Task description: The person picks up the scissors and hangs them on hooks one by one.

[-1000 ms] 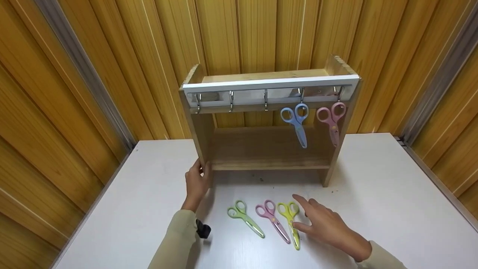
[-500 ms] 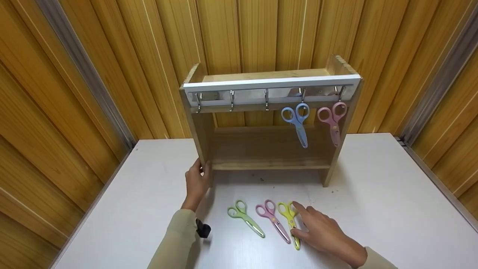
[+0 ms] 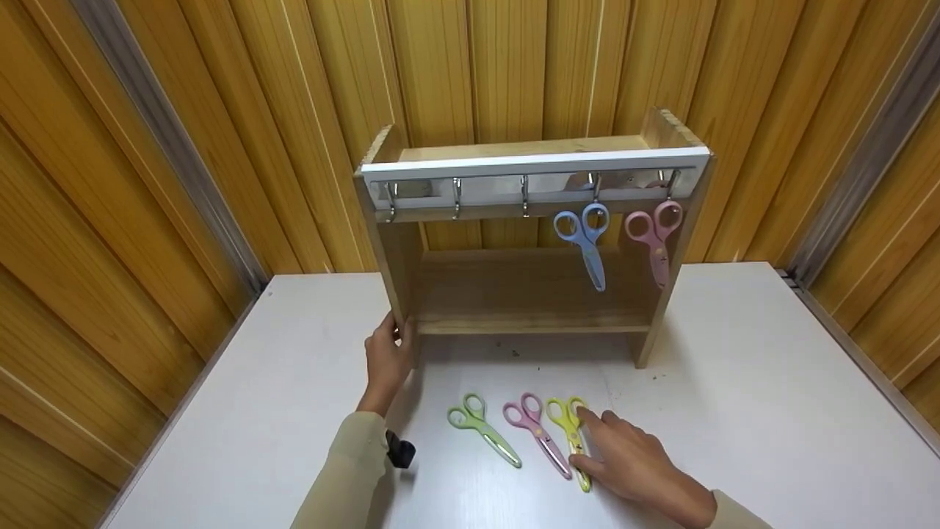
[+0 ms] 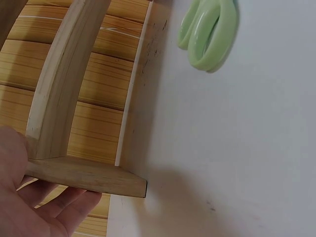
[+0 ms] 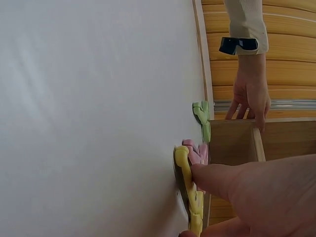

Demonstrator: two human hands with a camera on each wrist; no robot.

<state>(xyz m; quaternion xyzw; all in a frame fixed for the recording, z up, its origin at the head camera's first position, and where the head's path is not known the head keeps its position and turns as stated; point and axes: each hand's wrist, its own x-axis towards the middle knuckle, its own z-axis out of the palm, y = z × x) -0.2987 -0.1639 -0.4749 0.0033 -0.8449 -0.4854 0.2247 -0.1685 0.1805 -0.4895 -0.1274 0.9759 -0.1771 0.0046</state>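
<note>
The right hand's grip [image 3: 624, 455] is close to the front. Its thumb and pointing finger are spread well apart and both touch the yellow scissors [image 3: 573, 433]. The thumb is by the blade and the finger is at a loop (close up, the thumb tip sits right against the yellow side). The yellow scissors lie flat on the white counter [image 3: 294, 367], under the fingertips of this grip. The pink scissors [image 3: 538, 432] are just to their left, and the green scissors [image 3: 481, 427] lie further left, between the two grips.

A black box [image 3: 399, 450] sits at the left sleeve [image 3: 338, 463], on the near side of the left hand's grip [image 3: 387, 360]. That grip is closed on the low left side of the wooden shelf [image 3: 529, 290], thumb inside and fingers outside.

The shelf stands ahead of the right grip. High on its front is a row of five metal hooks [image 3: 457, 198]. The blue scissors [image 3: 585, 241] hang from the fourth hook, counting from the left grip's side, and the hanging pink scissors [image 3: 656, 248] from the fifth. Farthest from both grips is a brown wood-look wall [image 3: 507, 66].
</note>
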